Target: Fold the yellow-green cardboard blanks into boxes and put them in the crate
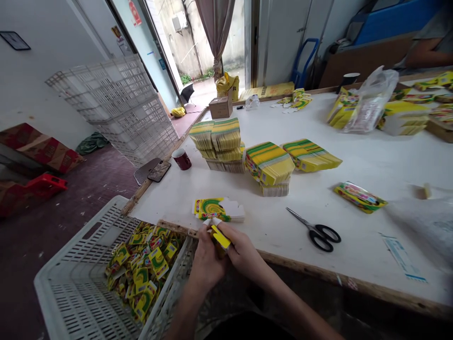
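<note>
Both my hands meet at the table's front edge around a small yellow carton (221,237) with white flaps. My left hand (207,259) is closed on its left side, and my right hand (244,248) grips its right side. Much of the carton is hidden by my fingers. Just beyond them lies a short pile of flat yellow-and-green cartons (212,208) with white flaps. To the lower left, a white plastic crate (53,278) holds many small yellow-green cartons (141,269).
Stacks of flat cartons (221,141) and further bundles (271,160) stand mid-table. Black-handled scissors (314,231) lie to the right, below a filled packet (360,196). A dark red mug (181,159) and a phone (159,171) sit at the left edge. Another person's arm (430,54) shows far right.
</note>
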### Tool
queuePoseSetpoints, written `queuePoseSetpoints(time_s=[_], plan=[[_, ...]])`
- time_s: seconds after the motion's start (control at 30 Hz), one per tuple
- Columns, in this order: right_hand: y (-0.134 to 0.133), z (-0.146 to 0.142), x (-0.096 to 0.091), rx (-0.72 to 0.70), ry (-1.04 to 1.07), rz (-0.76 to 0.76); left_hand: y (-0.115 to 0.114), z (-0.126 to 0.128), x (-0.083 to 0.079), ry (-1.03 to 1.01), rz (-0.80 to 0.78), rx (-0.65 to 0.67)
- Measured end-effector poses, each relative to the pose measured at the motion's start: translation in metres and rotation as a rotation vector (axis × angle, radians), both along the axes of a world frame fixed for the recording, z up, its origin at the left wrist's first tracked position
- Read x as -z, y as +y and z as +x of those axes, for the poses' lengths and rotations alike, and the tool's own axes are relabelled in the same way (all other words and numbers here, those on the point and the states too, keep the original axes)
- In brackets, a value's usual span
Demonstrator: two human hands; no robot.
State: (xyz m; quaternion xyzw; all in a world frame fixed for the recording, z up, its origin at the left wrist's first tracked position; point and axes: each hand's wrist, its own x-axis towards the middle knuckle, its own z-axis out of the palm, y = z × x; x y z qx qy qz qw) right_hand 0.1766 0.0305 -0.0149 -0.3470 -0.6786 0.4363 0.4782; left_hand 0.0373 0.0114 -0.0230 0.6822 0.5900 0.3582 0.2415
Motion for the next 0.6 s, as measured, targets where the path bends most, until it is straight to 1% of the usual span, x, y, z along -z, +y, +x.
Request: queuePoseSetpoints(time_s=[0.07, 0.1, 0.13, 0.2, 0.27, 0.3, 0.4, 0.5, 0.53, 0.6], plan=[[0.006, 0.004, 0.006, 0.11, -0.006, 0.006, 0.0, -0.004, 0.0, 0.066, -0.011, -0.051], [0.009, 0.006, 0.01, 0.13, -0.033, 0.023, 0.0, -0.007, -0.001, 0.098, -0.024, -0.062], [0.011, 0.008, 0.013, 0.119, -0.073, 0.047, 0.0, -0.011, -0.002, 0.126, -0.035, -0.07], [0.013, 0.01, 0.018, 0.032, -0.176, 0.093, 0.001, -0.018, -0.007, 0.174, -0.037, -0.066], [0.012, 0.012, 0.02, -0.048, -0.26, 0.105, 0.003, -0.024, -0.013, 0.212, -0.022, -0.051], [0.013, 0.013, 0.019, -0.061, -0.278, 0.103, 0.004, -0.026, -0.016, 0.225, -0.019, -0.037], [0.016, 0.023, 0.009, -0.106, -0.283, 0.1, 0.007, -0.029, -0.027, 0.2, -0.051, 0.03], [0.022, 0.032, -0.001, -0.218, -0.269, 0.104, 0.009, -0.028, -0.033, 0.174, -0.069, 0.058], [0.023, 0.032, -0.002, -0.23, -0.252, 0.109, 0.009, -0.027, -0.034, 0.174, -0.068, 0.053], [0.021, 0.03, 0.0, -0.188, -0.2, 0.114, 0.01, -0.026, -0.034, 0.186, -0.058, 0.027]])
